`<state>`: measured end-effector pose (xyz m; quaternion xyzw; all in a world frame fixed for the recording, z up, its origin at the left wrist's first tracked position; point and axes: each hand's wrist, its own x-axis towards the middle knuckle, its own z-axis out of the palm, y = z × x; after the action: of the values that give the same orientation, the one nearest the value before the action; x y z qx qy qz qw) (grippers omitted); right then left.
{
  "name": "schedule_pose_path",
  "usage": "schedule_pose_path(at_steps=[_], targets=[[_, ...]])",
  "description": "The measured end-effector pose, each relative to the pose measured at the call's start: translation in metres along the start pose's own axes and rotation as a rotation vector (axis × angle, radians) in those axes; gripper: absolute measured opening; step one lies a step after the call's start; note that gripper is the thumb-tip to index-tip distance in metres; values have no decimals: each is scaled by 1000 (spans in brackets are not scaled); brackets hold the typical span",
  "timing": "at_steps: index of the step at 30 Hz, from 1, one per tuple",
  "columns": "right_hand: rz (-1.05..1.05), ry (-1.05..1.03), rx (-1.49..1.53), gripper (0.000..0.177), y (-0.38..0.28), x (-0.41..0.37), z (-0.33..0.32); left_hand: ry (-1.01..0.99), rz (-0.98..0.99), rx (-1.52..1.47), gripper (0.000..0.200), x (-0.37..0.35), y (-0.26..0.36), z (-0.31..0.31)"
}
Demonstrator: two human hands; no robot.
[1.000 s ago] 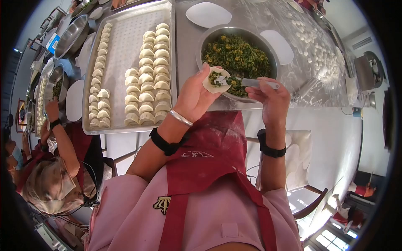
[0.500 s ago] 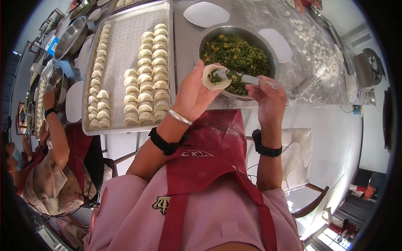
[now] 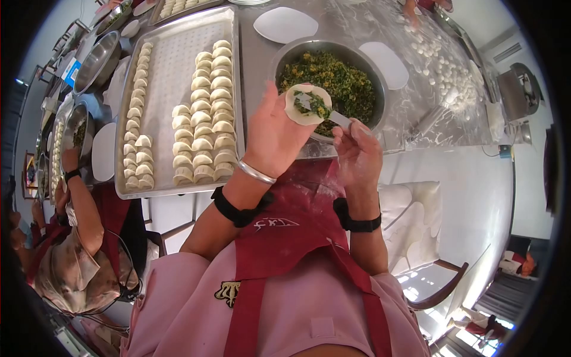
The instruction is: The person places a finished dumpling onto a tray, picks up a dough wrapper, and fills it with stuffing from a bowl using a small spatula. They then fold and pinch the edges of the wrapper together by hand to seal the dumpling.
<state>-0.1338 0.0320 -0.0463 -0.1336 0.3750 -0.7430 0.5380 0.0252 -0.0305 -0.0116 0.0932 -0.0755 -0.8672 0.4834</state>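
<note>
My left hand (image 3: 270, 134) holds a round dumpling wrapper (image 3: 292, 113) on its fingers, thumb up at the side. Chopped green filling with yellow bits lies in the wrapper's middle. My right hand (image 3: 360, 154) pinches the pale handle of a small spatula (image 3: 340, 119), and its blade presses into that filling. Just behind both hands stands a metal bowl (image 3: 384, 98) with a large heap of the same filling (image 3: 333, 71). Left of my left hand, a perforated metal tray (image 3: 169, 65) bears rows of folded dumplings (image 3: 202, 128).
White plates (image 3: 285, 25) (image 3: 385, 64) flank the bowl. Many small dough pieces (image 3: 455, 77) lie on the floured table (image 3: 357, 24) at right, near another person's hand (image 3: 411, 12). On the left, a co-worker's arm (image 3: 83, 205) reaches to another bowl (image 3: 83, 116).
My right hand has moved left and closer to my left hand, bringing the spatula blade further over the wrapper. More filling now shows on the wrapper. The view has shifted slightly.
</note>
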Motion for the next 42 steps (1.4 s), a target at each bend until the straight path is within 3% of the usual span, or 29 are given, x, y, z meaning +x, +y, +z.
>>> schedule_pose_path(at_steps=[5,8,11,14,17,21,33,36,39,42], targets=[[-15,32,-54,24,-14,-3,-20,-6,-15,-17,62,-1,8,-5],[-117,74,-106,23,-29,-6,-34,41,22,-43,72,1,13,-7],[-280,24,-134,23,-36,-20,-4,63,12,-33,71,-1,14,-1],[-606,-116,-394,18,-25,-26,17,54,-21,-34,70,-6,9,13],[-1188,-334,-1021,17,-27,-21,24,-37,-52,-50,70,-11,5,27],[-1407,-546,-1117,24,-22,-15,24,-9,-51,-73,70,-21,7,43],[-1216,-721,-1295,16,-50,-39,0,52,-38,42,67,-12,21,18],[-966,-487,-1193,12,-57,-50,-3,91,-30,81,64,-11,20,5],[-486,-137,-692,21,-51,-55,1,83,-56,100,62,-14,18,-5],[-285,-46,-489,27,-45,-43,9,69,-97,141,60,-20,13,-5]])
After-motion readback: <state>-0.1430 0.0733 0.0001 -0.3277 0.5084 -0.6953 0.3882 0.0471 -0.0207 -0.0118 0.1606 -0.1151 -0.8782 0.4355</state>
